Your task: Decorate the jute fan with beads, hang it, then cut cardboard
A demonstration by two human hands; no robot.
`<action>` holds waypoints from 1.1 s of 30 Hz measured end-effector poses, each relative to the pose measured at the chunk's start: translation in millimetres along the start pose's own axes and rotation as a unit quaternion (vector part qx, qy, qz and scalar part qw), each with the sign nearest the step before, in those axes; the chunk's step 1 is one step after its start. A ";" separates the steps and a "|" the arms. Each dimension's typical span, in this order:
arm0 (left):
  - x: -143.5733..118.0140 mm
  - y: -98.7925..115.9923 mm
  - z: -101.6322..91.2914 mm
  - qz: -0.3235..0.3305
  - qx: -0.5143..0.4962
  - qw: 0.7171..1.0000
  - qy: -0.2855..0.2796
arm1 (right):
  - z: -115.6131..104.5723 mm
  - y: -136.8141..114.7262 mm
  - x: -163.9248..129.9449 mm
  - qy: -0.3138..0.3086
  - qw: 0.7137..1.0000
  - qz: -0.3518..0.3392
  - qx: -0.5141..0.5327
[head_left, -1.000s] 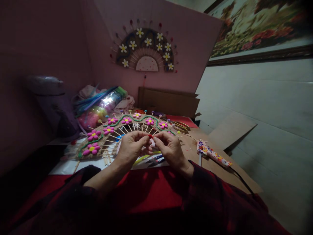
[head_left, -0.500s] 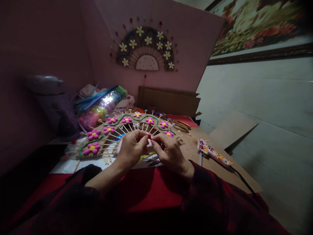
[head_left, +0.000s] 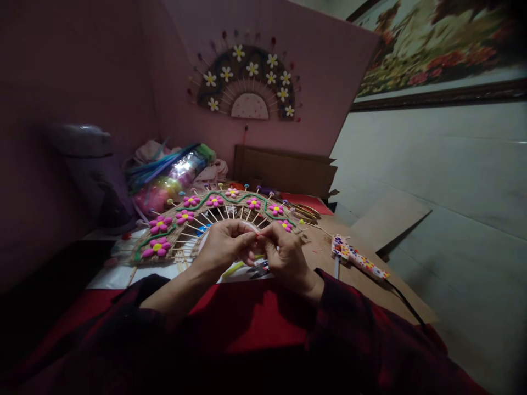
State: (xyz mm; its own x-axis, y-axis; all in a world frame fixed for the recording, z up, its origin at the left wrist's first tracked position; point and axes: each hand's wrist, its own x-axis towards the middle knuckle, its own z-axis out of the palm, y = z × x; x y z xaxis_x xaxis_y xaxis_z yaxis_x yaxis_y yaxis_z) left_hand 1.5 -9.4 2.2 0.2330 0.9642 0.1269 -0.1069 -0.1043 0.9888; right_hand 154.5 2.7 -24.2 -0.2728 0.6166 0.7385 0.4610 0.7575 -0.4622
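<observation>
My left hand (head_left: 225, 242) and my right hand (head_left: 285, 258) meet at the fingertips, both pinching a small red piece (head_left: 258, 233) that is mostly covered by the fingers. Just behind them lies a half-round fan (head_left: 177, 232) of twine and thin sticks. Pink flowers with yellow centres, a wavy green strip and small coloured knobs on stick ends decorate it. Its lower middle is hidden by my hands. Under my fingers, the blades of a small pair of scissors (head_left: 259, 269) show next to a yellow-green strip (head_left: 233, 269).
To the right a flower-patterned glue gun (head_left: 358, 257) rests on brown cardboard (head_left: 382, 296), its black cord trailing off. Gold-handled scissors (head_left: 307, 213) lie behind. Shiny craft packets (head_left: 177, 173) and a purple bottle (head_left: 105, 186) stand at left. A similar fan (head_left: 249, 82) hangs on the pink board.
The fingertips have closed further over the red piece, so less of it shows. My right fingers have curled in more. The whole view has shifted very slightly.
</observation>
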 end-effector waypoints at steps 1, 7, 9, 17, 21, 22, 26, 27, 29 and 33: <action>0.4 -1.5 1.2 -0.012 -0.045 0.999 0.007 | 1.3 -1.3 0.0 0.008 1.000 0.019 0.007; -0.8 -5.1 4.7 0.006 -0.058 0.998 0.015 | 1.7 -6.3 1.8 0.038 0.998 0.042 0.024; -2.6 -2.9 6.5 0.027 -0.016 0.999 0.021 | 0.9 -6.5 2.1 0.028 0.998 0.045 0.033; -5.3 0.7 7.6 0.076 0.087 0.993 0.020 | -2.4 -1.0 3.8 -0.013 0.998 0.033 0.048; -8.3 5.9 6.9 0.076 0.151 0.986 0.001 | -5.4 -1.0 4.6 0.003 0.998 0.033 0.055; -9.3 7.8 7.0 0.077 0.168 0.983 -0.006 | -5.8 -1.3 4.5 0.004 0.997 0.038 0.064; -11.6 11.5 6.8 0.096 0.199 0.975 -0.032 | -6.1 -1.5 5.4 -0.002 0.986 0.088 0.144; -11.6 10.9 6.4 0.103 0.193 0.975 -0.037 | -5.8 -1.4 6.4 -0.001 0.978 0.106 0.177; -10.9 8.7 5.2 0.115 0.167 0.978 -0.051 | -5.2 -1.1 9.0 -0.008 0.958 0.140 0.252; -9.3 3.9 3.5 0.116 0.070 0.987 -0.083 | -4.0 -2.4 13.7 -0.024 0.917 0.171 0.360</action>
State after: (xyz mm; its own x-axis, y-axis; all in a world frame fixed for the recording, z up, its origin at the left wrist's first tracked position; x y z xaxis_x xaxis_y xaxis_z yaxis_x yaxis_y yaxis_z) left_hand 2.4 -19.6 5.2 0.3737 0.8589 0.3501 -0.0437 -0.3607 0.9317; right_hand 153.1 8.4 -11.0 -0.2613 0.8403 0.4751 -0.1452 0.4523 -0.8799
